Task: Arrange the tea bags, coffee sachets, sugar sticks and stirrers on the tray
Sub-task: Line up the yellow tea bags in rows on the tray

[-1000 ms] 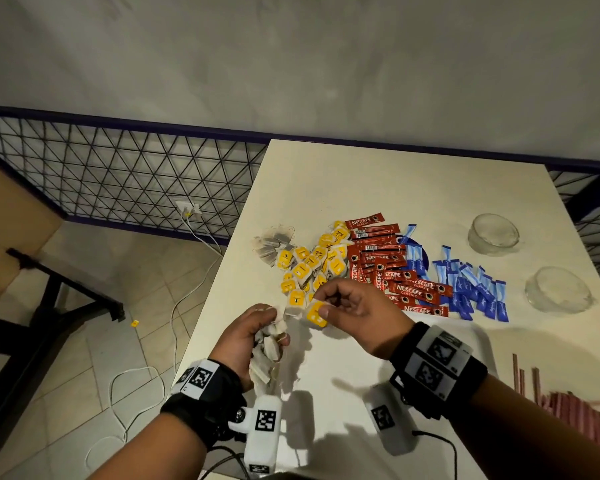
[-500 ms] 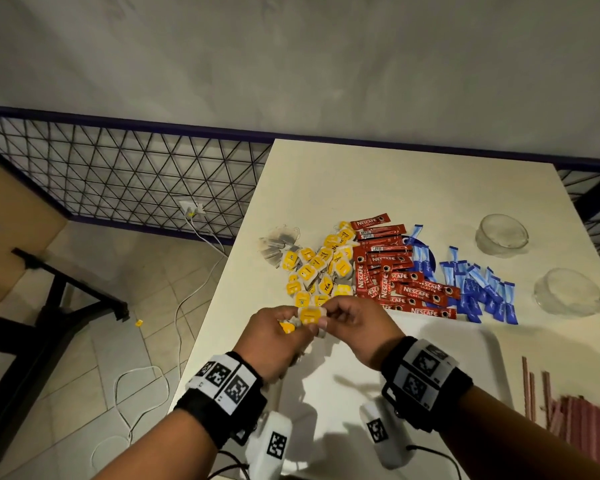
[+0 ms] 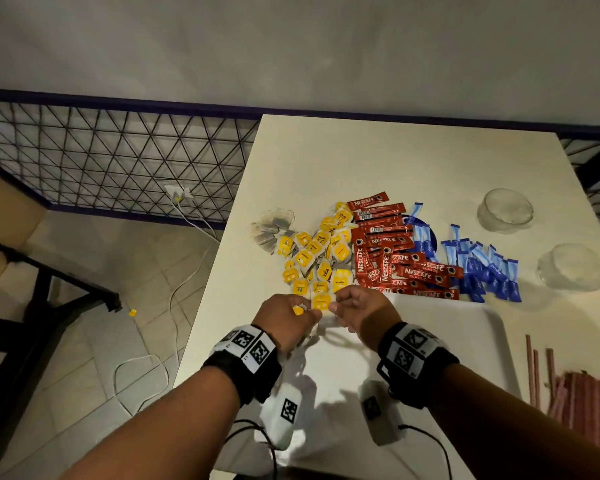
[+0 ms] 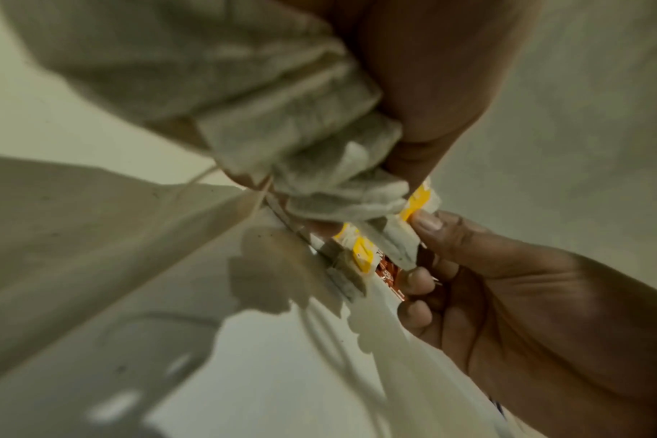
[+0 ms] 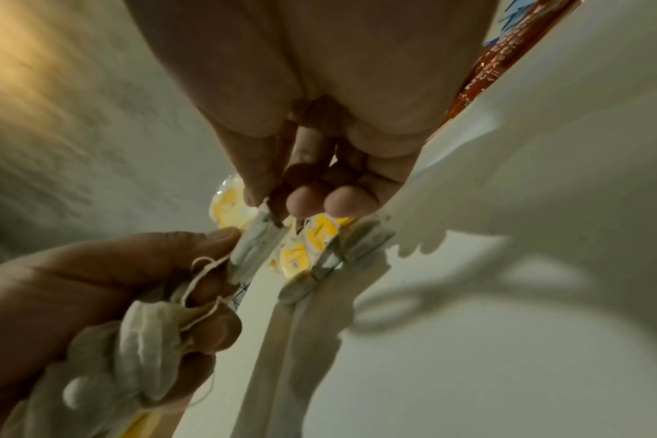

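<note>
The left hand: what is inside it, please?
The left hand grips a bunch of tea bags with loose strings. The right hand pinches one tea bag at its edge. How many bags the fingers cover cannot be counted.

Black wristbands (image 3: pixel 246 367) with white square-coded tags are worn on both bare forearms; white cabled units (image 3: pixel 280 415) are slung beneath.

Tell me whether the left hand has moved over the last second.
Yes. The left hand has risen toward the yellow tea bag pile and closed in on the right hand, gripping its bunch of tea bags.
</note>
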`<state>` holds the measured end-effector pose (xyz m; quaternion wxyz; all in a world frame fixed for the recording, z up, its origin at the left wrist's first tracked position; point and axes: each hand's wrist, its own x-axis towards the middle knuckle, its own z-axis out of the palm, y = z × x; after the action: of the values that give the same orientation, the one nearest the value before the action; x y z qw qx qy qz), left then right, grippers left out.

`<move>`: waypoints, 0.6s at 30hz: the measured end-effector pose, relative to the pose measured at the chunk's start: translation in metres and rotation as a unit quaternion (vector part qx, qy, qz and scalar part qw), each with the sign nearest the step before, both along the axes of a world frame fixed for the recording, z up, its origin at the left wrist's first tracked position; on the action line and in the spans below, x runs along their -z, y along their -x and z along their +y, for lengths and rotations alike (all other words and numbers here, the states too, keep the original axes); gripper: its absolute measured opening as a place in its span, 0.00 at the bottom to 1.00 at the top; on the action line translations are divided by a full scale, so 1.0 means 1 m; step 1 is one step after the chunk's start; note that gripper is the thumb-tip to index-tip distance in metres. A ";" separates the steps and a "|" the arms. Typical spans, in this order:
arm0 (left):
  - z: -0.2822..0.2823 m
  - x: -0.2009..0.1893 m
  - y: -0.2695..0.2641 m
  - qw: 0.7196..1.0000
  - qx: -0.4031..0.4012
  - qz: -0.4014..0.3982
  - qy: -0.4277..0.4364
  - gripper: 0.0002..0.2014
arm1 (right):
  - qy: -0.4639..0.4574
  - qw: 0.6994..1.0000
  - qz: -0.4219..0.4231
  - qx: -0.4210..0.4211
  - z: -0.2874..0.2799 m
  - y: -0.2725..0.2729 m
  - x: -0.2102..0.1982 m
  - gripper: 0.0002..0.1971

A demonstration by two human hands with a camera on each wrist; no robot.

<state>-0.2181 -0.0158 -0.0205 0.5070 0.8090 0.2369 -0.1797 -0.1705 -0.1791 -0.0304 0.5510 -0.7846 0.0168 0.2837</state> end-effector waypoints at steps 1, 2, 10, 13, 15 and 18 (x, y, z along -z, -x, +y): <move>-0.001 0.004 -0.005 1.000 -0.001 0.007 -0.002 0.11 | 0.005 1.000 -0.003 0.006 -0.001 -0.004 0.002 0.09; -0.002 0.009 -0.009 1.000 -0.008 0.015 -0.005 0.12 | 0.020 1.000 -0.012 0.015 -0.002 -0.007 0.005 0.08; 0.004 0.020 -0.028 0.997 -0.016 0.061 -0.038 0.09 | 0.196 0.977 -0.085 -0.010 -0.025 -0.021 0.020 0.04; 0.003 0.019 -0.034 0.995 0.010 0.076 -0.057 0.12 | 0.166 0.983 -0.075 -0.022 -0.025 -0.023 0.026 0.06; 0.001 0.016 -0.039 0.992 0.037 0.082 -0.087 0.15 | 0.167 0.980 -0.096 -0.050 -0.024 -0.025 0.032 0.09; -0.003 0.012 -0.043 0.985 0.065 0.096 -0.126 0.16 | 0.173 0.978 -0.099 -0.063 -0.022 -0.028 0.043 0.11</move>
<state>-0.1748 -0.0189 -0.0324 0.3633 0.8590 0.2521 -0.2581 -0.1425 -0.2012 -0.0734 0.3865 -0.8919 -0.0383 0.2314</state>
